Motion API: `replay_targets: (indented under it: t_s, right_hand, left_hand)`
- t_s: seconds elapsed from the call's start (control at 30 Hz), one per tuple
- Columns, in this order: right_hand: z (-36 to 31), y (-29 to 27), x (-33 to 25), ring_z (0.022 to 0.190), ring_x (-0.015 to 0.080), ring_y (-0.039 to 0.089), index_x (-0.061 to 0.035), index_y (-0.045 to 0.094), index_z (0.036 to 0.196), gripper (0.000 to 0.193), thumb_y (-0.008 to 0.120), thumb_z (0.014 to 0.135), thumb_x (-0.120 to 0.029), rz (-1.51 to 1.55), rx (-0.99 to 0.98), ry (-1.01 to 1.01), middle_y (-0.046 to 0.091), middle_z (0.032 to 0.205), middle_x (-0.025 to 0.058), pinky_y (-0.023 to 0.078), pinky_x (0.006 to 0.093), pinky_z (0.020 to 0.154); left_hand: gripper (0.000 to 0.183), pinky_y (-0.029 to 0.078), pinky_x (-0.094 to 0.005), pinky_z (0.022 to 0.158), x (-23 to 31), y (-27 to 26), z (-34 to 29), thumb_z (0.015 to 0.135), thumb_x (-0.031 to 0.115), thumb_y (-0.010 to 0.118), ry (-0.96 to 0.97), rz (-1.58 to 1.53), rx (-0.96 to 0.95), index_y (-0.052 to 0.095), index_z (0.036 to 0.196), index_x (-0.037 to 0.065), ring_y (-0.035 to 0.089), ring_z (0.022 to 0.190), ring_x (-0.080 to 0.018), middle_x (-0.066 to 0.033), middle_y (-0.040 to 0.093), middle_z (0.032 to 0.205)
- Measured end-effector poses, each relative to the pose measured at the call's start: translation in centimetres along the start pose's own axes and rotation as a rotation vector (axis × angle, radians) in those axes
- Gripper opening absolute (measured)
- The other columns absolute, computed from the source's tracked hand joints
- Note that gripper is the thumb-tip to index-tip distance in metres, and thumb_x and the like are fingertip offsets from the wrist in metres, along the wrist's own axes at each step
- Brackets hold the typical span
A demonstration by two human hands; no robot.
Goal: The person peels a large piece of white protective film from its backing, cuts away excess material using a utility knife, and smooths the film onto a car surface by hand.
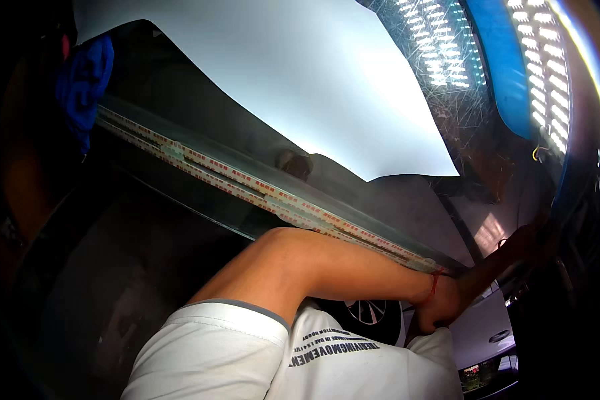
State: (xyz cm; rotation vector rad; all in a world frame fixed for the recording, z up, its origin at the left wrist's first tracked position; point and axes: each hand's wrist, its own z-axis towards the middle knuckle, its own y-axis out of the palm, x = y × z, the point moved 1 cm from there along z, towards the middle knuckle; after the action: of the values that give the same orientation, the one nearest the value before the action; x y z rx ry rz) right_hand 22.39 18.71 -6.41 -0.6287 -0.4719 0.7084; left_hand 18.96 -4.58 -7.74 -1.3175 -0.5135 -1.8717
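My left arm comes out of a white short sleeve and bends across my chest to the right. A red string is round its wrist. My left hand (440, 305) lies against my right arm, its fingers turned down and mostly hidden. From there my right forearm reaches up and to the right into shade. My right hand (537, 237) is dark there, by the panel's right end, and its fingers and anything in them do not show. Just beyond my left forearm runs a long panel edge with strips of red-printed tape (230, 175).
A large white sheet (300, 73) spreads over the dark, glossy panel. Blue cloth (85, 87) hangs at the far left. A scratched surface (440, 50) reflects rows of lights, beside a blue curved strip (503, 73). Below right are a car wheel (370, 317) and a door handle (499, 337).
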Motion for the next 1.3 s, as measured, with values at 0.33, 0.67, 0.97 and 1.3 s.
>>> replay_targets:
  t_s: [0.33,0.67,0.97,1.3]
  right_hand:
    - [-1.3,0.7,1.1,0.081,0.0252,0.071,0.0019,0.077,0.099,0.043,0.080,0.091,-0.040,0.026,-0.142,0.260,0.076,0.090,0.0156,0.055,0.0375,0.073]
    - [0.5,0.4,-1.9,0.091,0.0267,0.073,0.0019,0.078,0.099,0.028,0.077,0.095,-0.026,0.062,-0.130,0.381,0.077,0.097,0.0142,0.056,0.0372,0.079]
    - [0.5,-1.4,-0.5,0.084,0.0266,0.071,0.0030,0.078,0.100,0.031,0.081,0.092,-0.027,-0.068,-0.097,0.165,0.077,0.097,0.0152,0.056,0.0381,0.079]
    - [0.2,-1.1,-1.6,0.088,0.0239,0.073,-0.0005,0.079,0.101,0.026,0.076,0.097,-0.026,0.085,-0.084,0.246,0.077,0.098,0.0145,0.057,0.0341,0.075]
  left_hand:
    - [0.043,0.056,-0.0447,0.084,-1.6,0.8,1.1,0.074,0.048,0.065,0.013,-0.130,-0.117,0.081,0.088,0.011,0.073,0.090,-0.0346,-0.0135,0.076,0.093]
    - [0.051,0.057,-0.0473,0.077,-0.1,-0.6,-0.1,0.075,0.053,0.061,-0.070,0.041,-0.077,0.080,0.083,0.007,0.074,0.085,-0.0354,-0.0156,0.076,0.086]
    - [0.037,0.056,-0.0485,0.069,0.5,0.4,-0.6,0.068,0.041,0.066,-0.035,0.002,-0.009,0.076,0.071,0.005,0.072,0.075,-0.0383,-0.0168,0.072,0.075]
    - [0.038,0.057,-0.0480,0.070,0.3,1.3,0.2,0.070,0.041,0.064,-0.042,0.006,-0.011,0.077,0.074,0.005,0.072,0.076,-0.0385,-0.0185,0.074,0.079]
